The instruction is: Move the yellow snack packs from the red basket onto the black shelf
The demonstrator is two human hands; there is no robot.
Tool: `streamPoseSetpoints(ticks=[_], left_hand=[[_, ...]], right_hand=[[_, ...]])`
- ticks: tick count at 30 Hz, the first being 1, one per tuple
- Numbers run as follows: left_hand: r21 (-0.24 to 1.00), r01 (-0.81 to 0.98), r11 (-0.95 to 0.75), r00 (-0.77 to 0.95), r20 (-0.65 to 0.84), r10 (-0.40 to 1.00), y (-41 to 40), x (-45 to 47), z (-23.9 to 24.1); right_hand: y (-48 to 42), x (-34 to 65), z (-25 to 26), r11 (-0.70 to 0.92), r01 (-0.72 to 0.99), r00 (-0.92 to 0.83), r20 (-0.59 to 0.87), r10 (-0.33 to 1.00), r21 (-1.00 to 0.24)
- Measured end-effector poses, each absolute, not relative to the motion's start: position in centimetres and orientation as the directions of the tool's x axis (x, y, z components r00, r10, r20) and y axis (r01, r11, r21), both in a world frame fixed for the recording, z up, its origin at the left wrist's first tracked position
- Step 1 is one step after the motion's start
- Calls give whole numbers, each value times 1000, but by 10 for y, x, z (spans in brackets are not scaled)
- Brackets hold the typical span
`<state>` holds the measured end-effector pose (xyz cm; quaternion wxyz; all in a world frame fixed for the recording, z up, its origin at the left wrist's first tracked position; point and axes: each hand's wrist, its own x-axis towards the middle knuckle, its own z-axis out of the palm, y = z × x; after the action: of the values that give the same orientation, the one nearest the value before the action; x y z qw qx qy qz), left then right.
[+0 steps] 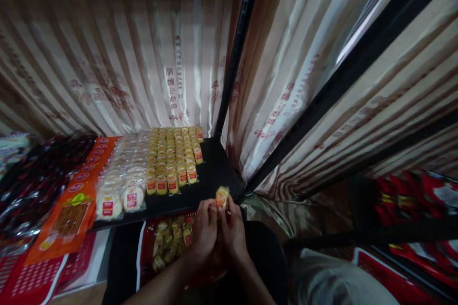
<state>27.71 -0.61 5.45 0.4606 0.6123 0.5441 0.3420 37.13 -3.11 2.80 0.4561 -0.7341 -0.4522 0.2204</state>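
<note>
Between my fingertips is a small wrapped yellow cake [222,197] with a red and orange label. My left hand [205,228] pinches its left side, and my right hand [232,226] grips its right side. Below my forearms, a red basket [145,252] holds several more wrapped cakes [171,238], partly hidden by my left hand. Just ahead on the black shelf [214,164], rows of the same yellow cakes [172,182] stand stacked with labels facing me.
Left of the rows are clear-wrapped round white cakes [133,196], orange snack bags [71,214] and dark red-black packets [43,176]. Pleated curtains [143,57] hang behind, with black metal posts [236,52]. Red packages [404,198] sit on a rack at right. A red perforated basket [28,274] stands lower left.
</note>
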Motion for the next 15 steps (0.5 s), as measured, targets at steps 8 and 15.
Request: streamPoseSetpoints(ticks=[8, 15], left_hand=[[926, 375, -29, 172, -39, 984, 41, 304, 67], [935, 355, -21, 49, 4, 999, 94, 343, 72]], right_hand=[[36, 398, 27, -71, 360, 511, 133, 849, -930], [119, 422, 10, 61, 257, 509, 188, 840, -964]])
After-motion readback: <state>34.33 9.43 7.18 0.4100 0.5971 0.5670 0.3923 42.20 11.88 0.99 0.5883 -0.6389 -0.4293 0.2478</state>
